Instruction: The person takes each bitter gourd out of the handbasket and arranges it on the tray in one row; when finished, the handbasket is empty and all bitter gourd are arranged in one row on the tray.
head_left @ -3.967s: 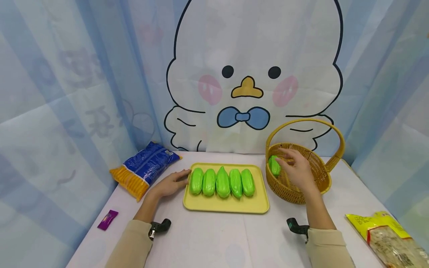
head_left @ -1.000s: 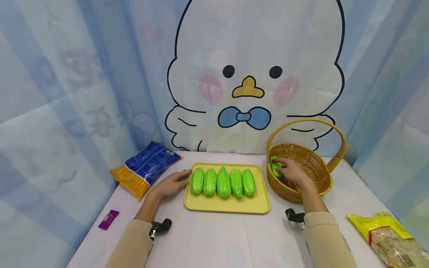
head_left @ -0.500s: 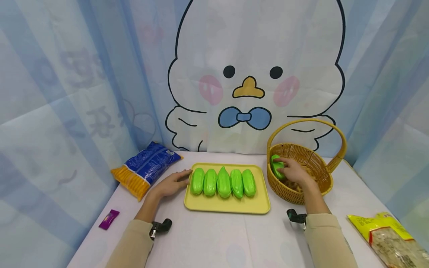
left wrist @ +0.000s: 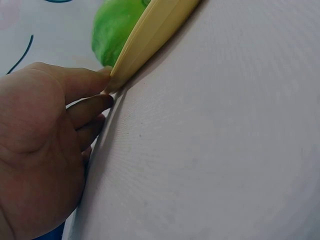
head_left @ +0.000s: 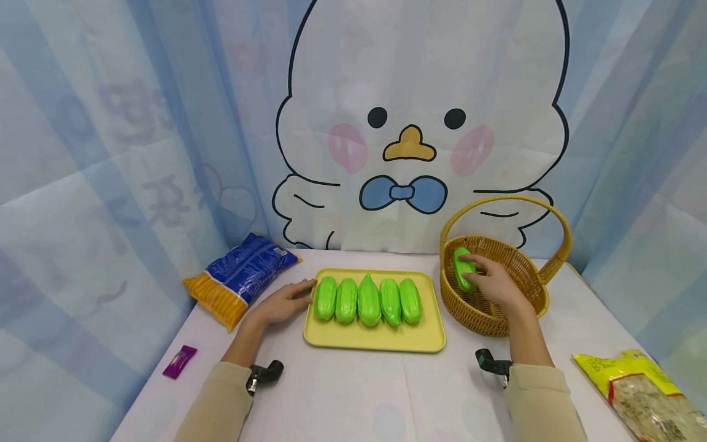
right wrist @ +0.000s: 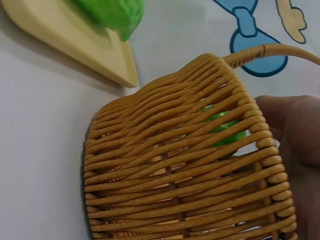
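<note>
My right hand (head_left: 495, 283) is inside the wicker basket (head_left: 499, 327) and grips a green toy vegetable (head_left: 462, 263), long and ridged like a cucumber or bitter melon. In the right wrist view, bits of the green vegetable (right wrist: 225, 131) show through the weave of the basket (right wrist: 175, 165), with part of the hand (right wrist: 300, 130) behind the rim. My left hand (head_left: 283, 303) touches the left edge of the yellow tray (head_left: 375, 341) with fairly straight fingers. Several similar green vegetables (head_left: 368, 301) lie side by side on that tray. The left wrist view shows the left hand (left wrist: 45, 135) at the tray's rim (left wrist: 150, 40).
A blue and orange snack bag (head_left: 243, 276) lies behind the left forearm. Nearer the left table edge is a small purple packet (head_left: 179, 361). On the right lies a yellow bag with a clear window (head_left: 643, 393). The basket's tall handle (head_left: 508, 198) arches over its opening.
My right hand first hovered over the basket, then reached in and took hold of the green vegetable. It has since shifted slightly right and up with it. The left hand stays at the tray.
</note>
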### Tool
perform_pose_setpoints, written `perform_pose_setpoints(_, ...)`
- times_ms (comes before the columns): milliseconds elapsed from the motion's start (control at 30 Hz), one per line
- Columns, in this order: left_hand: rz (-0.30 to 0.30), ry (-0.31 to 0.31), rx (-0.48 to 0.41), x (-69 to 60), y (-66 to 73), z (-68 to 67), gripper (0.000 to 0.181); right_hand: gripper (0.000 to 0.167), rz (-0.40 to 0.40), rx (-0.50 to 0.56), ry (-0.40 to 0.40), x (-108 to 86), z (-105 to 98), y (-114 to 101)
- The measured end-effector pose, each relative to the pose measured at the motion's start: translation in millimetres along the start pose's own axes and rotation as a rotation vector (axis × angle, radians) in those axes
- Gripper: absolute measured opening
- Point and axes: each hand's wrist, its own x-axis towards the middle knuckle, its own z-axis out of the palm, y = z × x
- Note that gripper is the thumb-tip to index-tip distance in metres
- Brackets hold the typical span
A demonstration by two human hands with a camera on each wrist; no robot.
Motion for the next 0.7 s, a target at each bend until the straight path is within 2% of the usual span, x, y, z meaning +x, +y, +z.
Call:
perform_pose_setpoints(167,-0.015,-0.005,0.002,-0.2,0.2,0.6,0.059,0.05,-0.038,0.034,0.023,-8.2,-2.3,0.3)
perform_pose_setpoints(467,-0.013,-0.006,0.0,0.3,0.5,0.5,0.058,0.053,-0.118,0.121,-0.009,-20.4,-12.0,-12.1)
perform_pose_setpoints(700,-0.014,0.002,-0.014,-0.8,1.7,-0.2,0.058,0.05,-0.155,0.095,-0.027,-28.4,-18.2,-22.7)
